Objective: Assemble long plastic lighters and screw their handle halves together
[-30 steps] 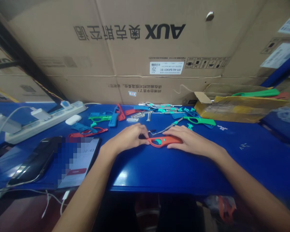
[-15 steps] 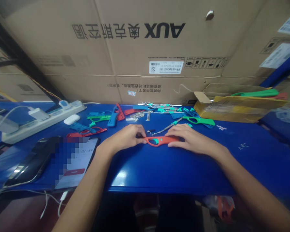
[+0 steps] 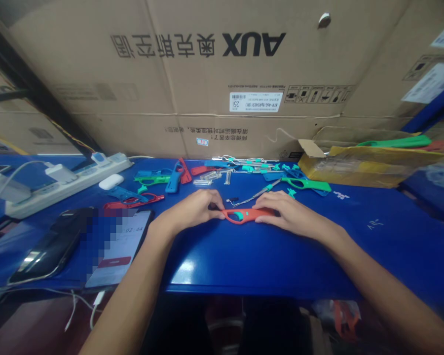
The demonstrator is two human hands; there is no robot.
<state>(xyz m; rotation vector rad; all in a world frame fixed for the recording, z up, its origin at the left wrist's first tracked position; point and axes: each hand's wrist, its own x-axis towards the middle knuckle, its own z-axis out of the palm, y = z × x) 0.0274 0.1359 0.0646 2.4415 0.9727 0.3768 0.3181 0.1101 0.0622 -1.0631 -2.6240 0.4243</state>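
Note:
A red-orange lighter body with a teal trigger lies low over the blue table, held from both ends. Thumb and fingers of my left hand pinch its narrow left end by the trigger loop. My right hand wraps round the wider right end and hides part of it. Just beyond my hands lies a thin metal lighter rod with wires and a small dark piece. Near its far end rests a green lighter shell.
Blue and red shells, clear small tubes and several metal rods lie along the back. At left are a power strip, a phone and a lit tablet. A cardboard box stands at right.
The view has shifted very slightly. Both hands keep their hold on the red-orange lighter body, with hardly any movement.

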